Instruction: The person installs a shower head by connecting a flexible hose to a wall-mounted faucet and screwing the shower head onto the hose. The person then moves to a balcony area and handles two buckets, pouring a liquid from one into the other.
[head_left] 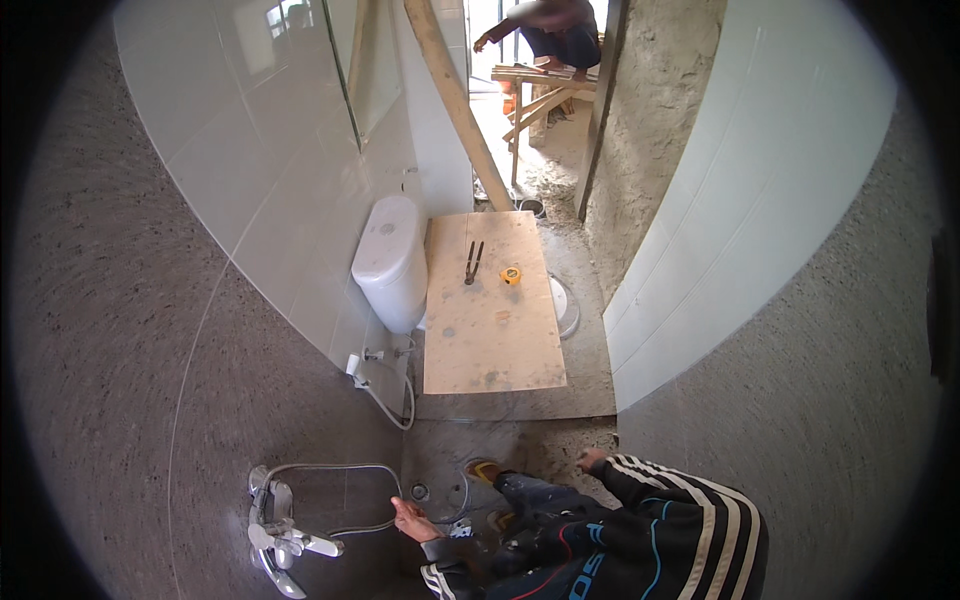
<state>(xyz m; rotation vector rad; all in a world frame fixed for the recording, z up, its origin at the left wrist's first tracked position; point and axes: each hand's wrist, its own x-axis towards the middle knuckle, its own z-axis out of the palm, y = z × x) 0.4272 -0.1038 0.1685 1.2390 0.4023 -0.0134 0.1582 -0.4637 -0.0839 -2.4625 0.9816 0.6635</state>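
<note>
At the lower middle my left hand (pixel 412 520) is by the wall mixer tap, its fingers closed at the bend of a flexible metal shower hose (pixel 345 466). The hose loops out from the chrome mixer tap (pixel 280 535) on the dark left wall. My right hand (pixel 591 458) is held out above the floor on the right, its fingers curled, and nothing shows in it. Ahead of me a plywood board (pixel 500 345) lies across the space beside the toilet. On it rest pincers (pixel 471 268) and a yellow tape measure (pixel 511 276).
The white toilet cistern (pixel 390 245) stands against the left wall, with a bidet sprayer (pixel 356 368) below. A wooden plank (pixel 455 95) leans near the doorway. Beyond it a person (pixel 560 30) squats on a wooden trestle (pixel 545 75). A floor drain (pixel 420 492) lies near my feet.
</note>
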